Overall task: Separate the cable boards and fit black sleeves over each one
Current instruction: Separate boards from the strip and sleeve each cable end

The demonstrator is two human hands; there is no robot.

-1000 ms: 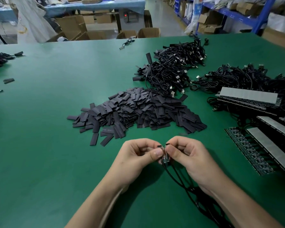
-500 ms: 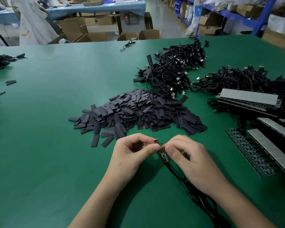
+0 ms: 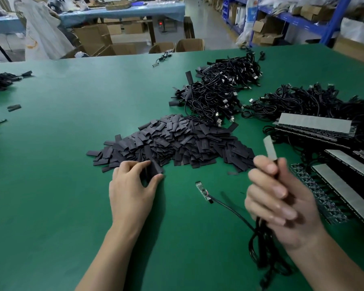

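The left hand (image 3: 132, 185) pinches a flat black sleeve (image 3: 153, 169) at the near edge of the heap of black sleeves (image 3: 177, 143). The right hand (image 3: 282, 202) grips a pale narrow cable board (image 3: 270, 148) held upright, with its black cable (image 3: 261, 248) hanging below. A second small cable board (image 3: 203, 191) lies between the hands on the green table (image 3: 72, 164). Tangled black cables (image 3: 219, 91) are heaped beyond the sleeves.

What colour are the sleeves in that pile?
The sleeves are black; head view shows them best.
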